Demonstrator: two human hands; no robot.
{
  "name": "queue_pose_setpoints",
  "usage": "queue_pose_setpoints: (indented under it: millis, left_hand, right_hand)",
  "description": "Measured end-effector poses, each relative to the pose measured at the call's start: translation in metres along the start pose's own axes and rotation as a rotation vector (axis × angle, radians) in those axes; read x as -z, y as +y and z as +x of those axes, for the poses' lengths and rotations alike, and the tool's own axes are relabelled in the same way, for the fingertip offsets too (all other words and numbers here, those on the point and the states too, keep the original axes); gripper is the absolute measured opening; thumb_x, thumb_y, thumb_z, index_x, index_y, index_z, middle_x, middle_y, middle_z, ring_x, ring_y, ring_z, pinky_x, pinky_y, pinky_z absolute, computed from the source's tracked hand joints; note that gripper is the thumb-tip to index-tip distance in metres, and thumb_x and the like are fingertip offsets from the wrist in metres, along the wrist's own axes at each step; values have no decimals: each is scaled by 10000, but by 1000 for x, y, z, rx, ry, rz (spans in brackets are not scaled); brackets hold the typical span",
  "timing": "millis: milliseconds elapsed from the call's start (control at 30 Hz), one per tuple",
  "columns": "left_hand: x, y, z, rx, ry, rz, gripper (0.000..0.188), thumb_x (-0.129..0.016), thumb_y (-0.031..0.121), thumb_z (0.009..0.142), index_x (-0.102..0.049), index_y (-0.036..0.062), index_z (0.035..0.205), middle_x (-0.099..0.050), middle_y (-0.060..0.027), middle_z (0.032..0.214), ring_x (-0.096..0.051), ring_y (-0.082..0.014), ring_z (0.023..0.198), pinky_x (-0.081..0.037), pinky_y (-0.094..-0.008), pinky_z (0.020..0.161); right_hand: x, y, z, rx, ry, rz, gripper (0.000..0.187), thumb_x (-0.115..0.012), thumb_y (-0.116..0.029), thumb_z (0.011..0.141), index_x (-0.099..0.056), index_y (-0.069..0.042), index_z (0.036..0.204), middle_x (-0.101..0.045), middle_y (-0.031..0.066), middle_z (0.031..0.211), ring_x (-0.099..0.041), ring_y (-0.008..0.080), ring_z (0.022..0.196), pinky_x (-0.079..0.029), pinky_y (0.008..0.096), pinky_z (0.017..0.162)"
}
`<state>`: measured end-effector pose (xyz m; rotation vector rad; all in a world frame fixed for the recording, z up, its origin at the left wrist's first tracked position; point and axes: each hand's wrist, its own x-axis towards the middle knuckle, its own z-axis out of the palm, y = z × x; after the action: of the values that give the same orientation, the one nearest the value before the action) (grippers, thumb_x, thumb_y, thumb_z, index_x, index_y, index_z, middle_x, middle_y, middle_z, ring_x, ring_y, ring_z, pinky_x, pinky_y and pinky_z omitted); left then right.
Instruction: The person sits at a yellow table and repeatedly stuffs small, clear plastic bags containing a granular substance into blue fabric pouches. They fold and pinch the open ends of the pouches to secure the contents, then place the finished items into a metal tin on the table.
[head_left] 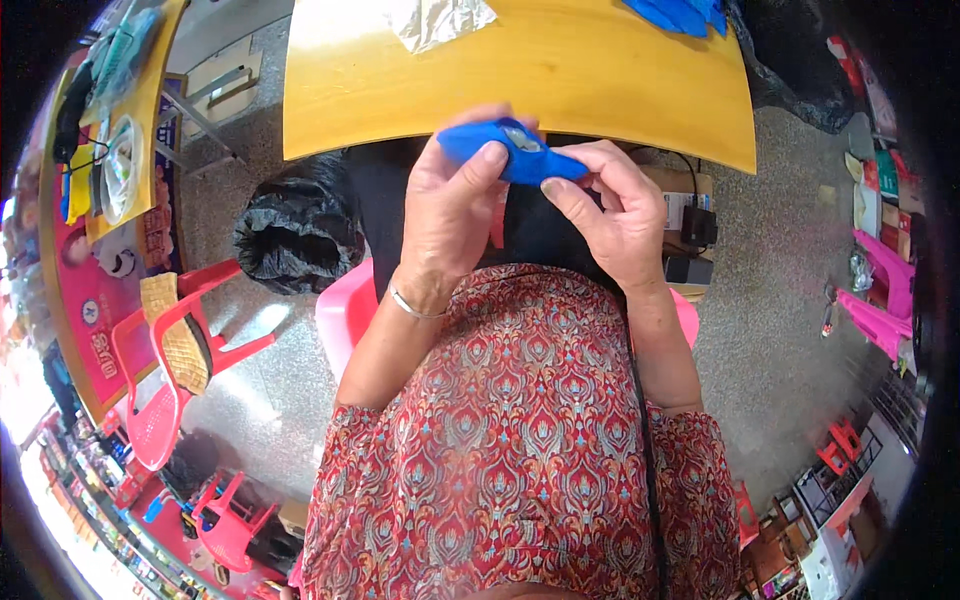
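Observation:
Just in front of the near edge of the yellow table (600, 90), I hold a small blue cloth piece (475, 138) between both hands. An opening in its upper side shows something pale grey inside; its kind cannot be made out. My left hand (445, 205) grips the left part, thumb pressed on top and fingers behind it. My right hand (622, 215) pinches the narrow right end between thumb and fingers. More blue cloth (680, 14) lies at the table's far right. A crumpled clear plastic bag (440, 22) rests at the far edge.
A black plastic bag (270, 255) stands open on the floor left of my legs. A red plastic chair (155, 425) is farther left. Under the table's right side are a cardboard box (680, 190) and a black device with a cable (698, 228). Pink stools (875, 315) stand far right.

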<state>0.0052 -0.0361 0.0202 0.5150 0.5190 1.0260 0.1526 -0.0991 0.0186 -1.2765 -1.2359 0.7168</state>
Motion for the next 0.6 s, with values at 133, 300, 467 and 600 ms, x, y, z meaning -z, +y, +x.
queue_pose_setpoints:
  millis: [133,300,467,600]
  left_hand:
    - [9,1,-3,-50,47,62,228,-603,122,894,-577,-20,1070,-644,-152,1032,-615,-225,970,-482,-363,882]
    - [18,6,3,-100,125,-64,253,-489,206,963,-567,-6,1076,-629,-148,1023,-615,-236,916,-484,-392,858]
    - [53,11,5,-50,276,84,250,-476,223,967,-555,16,1084,-609,-116,1005,-593,-238,934,-469,-404,883]
    - [59,10,0,-61,283,30,203,-508,181,953,-569,16,1053,-622,-108,960,-609,-218,880,-500,-379,831]
  right_hand:
    - [7,-8,5,-56,-61,-54,183,-708,-35,773,-667,7,946,-634,60,861,-600,120,762,-480,249,685]
    - [22,-32,14,-198,10,408,124,-690,4,759,-668,32,877,-627,55,814,-588,127,757,-465,264,668]
    - [47,16,42,-199,-51,-428,180,-692,-142,795,-668,0,903,-649,42,739,-587,98,643,-475,273,604]
    - [64,25,44,-355,-159,-160,181,-693,-122,811,-671,10,932,-651,1,799,-573,67,685,-463,230,634]
